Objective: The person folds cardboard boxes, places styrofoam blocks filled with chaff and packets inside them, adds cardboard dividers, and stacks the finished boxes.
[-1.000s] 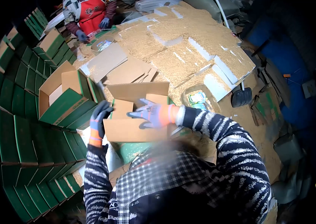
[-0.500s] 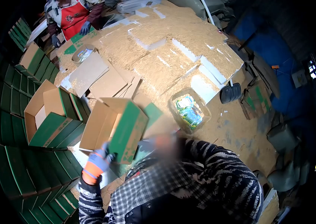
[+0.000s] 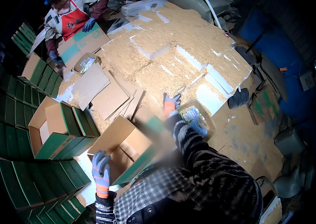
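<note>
Here's the gloved left hand (image 3: 101, 171) against the near edge of an open-topped, rectangular cardboard box (image 3: 110, 139), grip impossible to tell; green outside, plain brown within, it sits askew before the wearer. Right hand (image 3: 171, 101), fingers parted, is out by the tan, crumbly heap (image 3: 152, 74).

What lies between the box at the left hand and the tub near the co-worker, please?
The head view shows overlapping flat cardboard sheets between the box and tub.

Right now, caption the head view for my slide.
Gloved left hand at the edge of an open cardboard box, right hand extended beside a tub of packets.
</note>
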Demonstrator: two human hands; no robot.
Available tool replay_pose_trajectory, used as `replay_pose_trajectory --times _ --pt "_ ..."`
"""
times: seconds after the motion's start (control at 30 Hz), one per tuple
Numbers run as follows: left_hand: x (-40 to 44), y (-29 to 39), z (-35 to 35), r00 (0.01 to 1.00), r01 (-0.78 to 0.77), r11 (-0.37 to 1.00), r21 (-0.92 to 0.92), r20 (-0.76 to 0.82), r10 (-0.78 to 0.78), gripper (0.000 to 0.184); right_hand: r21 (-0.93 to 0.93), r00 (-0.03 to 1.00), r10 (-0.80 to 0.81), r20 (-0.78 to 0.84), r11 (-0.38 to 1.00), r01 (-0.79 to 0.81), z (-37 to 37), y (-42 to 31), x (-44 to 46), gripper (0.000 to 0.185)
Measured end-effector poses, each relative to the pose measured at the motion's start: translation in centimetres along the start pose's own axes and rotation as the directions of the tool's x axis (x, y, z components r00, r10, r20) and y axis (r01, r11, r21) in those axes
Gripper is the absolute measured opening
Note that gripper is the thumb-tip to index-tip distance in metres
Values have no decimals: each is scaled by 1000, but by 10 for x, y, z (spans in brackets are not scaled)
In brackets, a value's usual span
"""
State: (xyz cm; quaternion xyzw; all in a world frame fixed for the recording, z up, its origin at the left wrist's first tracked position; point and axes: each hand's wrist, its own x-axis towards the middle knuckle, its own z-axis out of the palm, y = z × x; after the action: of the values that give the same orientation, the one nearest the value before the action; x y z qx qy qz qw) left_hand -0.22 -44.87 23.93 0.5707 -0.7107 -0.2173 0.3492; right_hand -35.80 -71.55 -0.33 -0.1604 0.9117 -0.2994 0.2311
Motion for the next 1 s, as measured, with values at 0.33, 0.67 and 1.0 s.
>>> replay_pose_trajectory --times 0.33,0.67,1.0 --pt "-19 -56 14 839 402 820 -407 -196 -508 56 333 914 -405 -11 861 386 -98 -83 -15 104" --pt "-30 -65 36 868 354 795 -493 -142 -475 65 485 579 -806 -123 460 744 -285 -124 72 93" --pt "2 -95 104 944 150 938 -314 -236 -230 52 768 111 -920 375 375 519 -346 -127 -143 67"
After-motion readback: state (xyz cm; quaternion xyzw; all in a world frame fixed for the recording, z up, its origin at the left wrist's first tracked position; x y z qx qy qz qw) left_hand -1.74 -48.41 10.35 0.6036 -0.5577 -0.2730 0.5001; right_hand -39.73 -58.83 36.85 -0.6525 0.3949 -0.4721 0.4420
